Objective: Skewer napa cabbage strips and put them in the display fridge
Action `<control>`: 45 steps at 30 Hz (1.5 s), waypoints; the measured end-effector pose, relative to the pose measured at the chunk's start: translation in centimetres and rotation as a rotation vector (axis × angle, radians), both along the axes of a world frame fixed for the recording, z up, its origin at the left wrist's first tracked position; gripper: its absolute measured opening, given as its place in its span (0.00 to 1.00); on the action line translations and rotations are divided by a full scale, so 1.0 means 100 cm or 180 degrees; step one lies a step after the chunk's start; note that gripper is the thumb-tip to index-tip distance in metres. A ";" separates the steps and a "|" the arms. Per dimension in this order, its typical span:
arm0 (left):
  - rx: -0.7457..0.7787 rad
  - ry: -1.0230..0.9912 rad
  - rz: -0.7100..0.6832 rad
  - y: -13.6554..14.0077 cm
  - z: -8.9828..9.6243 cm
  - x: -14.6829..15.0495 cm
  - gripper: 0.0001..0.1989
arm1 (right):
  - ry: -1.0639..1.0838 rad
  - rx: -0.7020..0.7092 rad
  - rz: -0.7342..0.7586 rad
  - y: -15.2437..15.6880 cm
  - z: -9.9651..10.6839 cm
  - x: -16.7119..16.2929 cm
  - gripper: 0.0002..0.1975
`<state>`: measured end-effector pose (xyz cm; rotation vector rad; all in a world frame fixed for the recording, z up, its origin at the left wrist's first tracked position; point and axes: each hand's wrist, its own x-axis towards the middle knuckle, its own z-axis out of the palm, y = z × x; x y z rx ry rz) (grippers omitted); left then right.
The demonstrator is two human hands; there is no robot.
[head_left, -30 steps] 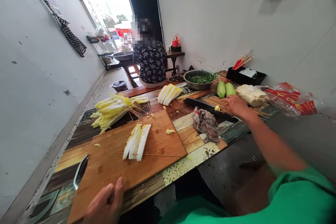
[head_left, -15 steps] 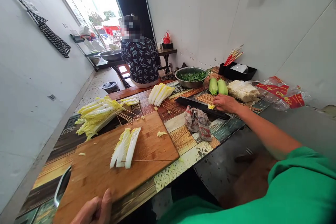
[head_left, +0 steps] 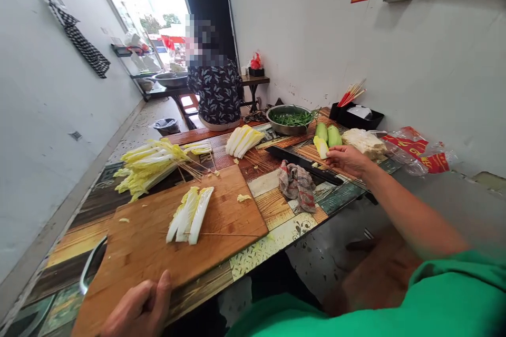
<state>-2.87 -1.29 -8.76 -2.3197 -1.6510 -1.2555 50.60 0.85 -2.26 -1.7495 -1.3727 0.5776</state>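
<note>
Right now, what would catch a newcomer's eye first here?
Probably the wooden cutting board near the table's edge, with cut napa cabbage strips on a skewer and the left hand gripping its near rim. Farther right, the right hand lifts a pale cabbage piece above a long black tray.

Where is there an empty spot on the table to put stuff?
Bare board right of the skewered cabbage, and bare tabletop between board and rag. It is crowded by the right hand: skewers, black tray, bowl.
</note>
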 end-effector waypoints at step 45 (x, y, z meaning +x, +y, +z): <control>-0.0466 -0.1260 -0.0945 0.011 0.036 0.090 0.10 | -0.2364 -0.0335 -0.0225 0.041 0.005 -0.051 0.16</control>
